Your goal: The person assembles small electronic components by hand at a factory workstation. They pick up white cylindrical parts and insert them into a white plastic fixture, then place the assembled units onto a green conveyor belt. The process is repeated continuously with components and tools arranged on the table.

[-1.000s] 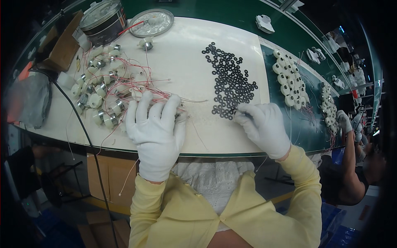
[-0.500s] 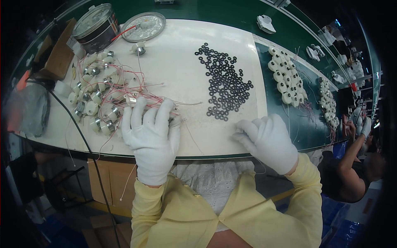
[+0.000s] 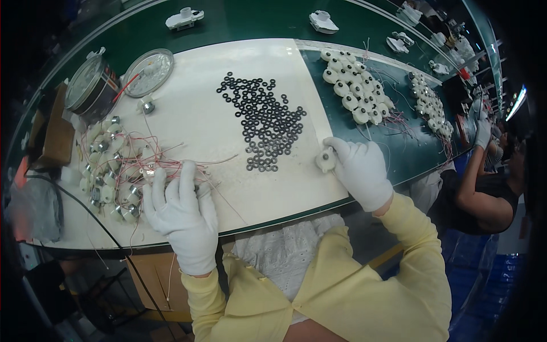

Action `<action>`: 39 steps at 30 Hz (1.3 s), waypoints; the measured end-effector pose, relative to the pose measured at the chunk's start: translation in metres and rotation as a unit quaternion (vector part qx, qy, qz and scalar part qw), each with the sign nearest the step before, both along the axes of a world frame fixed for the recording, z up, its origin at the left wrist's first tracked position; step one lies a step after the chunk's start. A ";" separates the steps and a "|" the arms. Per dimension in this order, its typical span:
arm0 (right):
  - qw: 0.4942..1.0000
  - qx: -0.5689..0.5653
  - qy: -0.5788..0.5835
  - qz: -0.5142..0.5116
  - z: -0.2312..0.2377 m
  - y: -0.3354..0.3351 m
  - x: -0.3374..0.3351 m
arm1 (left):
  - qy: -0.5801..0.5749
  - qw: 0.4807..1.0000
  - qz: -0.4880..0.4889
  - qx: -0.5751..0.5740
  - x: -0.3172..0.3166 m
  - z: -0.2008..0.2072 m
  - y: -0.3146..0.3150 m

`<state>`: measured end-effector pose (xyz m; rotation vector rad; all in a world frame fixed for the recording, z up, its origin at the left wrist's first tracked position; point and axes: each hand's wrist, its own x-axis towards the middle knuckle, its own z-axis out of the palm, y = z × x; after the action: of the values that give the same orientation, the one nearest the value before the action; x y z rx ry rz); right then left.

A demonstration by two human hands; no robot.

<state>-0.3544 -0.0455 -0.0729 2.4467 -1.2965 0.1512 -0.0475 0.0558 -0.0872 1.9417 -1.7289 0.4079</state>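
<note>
My right hand (image 3: 362,174), in a white glove, pinches a small white plastic-cased motor (image 3: 326,162) with a black centre between thumb and fingers, near the right side of the white board. My left hand (image 3: 181,212), also gloved, lies with fingers spread on the right edge of a heap of small motors (image 3: 108,165). They have white plastic and silver metal, with tangled red and pale wires (image 3: 196,163). What lies beneath its fingertips is partly hidden. Between the hands, farther off, many small black rings (image 3: 268,122) are spread flat.
Motors with black centres stand grouped on the green surface (image 3: 356,85) at right, with another group (image 3: 431,108) beyond. A tin (image 3: 91,88), a round lid (image 3: 149,73) with a red stick, and a cardboard box (image 3: 58,134) sit at left. A black cable crosses the near left. A co-worker's gloved hand (image 3: 483,132) shows far right.
The view has swung to the right. My right hand has moved toward the green surface, and the motor in its grip now shows. My left hand stays by the heap, fingers spread.
</note>
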 end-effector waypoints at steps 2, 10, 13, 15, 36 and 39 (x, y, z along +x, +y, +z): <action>0.999 -0.041 -0.018 0.015 0.001 -0.004 -0.014 | -0.002 1.000 -0.001 0.003 0.000 0.001 -0.001; 0.987 0.088 -0.136 0.014 0.042 0.003 0.009 | -0.025 1.000 -0.007 -0.007 0.000 -0.002 -0.003; 0.991 0.086 -0.094 0.033 0.023 0.004 0.018 | -0.029 1.000 -0.005 -0.007 0.000 -0.002 -0.003; 0.988 0.090 -0.123 0.037 0.025 0.001 0.014 | -0.029 1.000 -0.007 -0.001 0.000 0.000 -0.003; 0.999 0.010 -0.027 -0.017 0.027 -0.182 0.036 | -0.009 1.000 0.005 0.002 -0.002 0.002 -0.001; 0.998 -0.010 -0.065 -0.004 0.015 -0.186 0.031 | -0.005 1.000 0.007 0.007 -0.002 0.002 -0.001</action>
<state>-0.3231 -0.2316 -0.0575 2.4499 -1.3520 0.3257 -0.0496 0.0550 -0.0848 1.9654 -1.7296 0.4133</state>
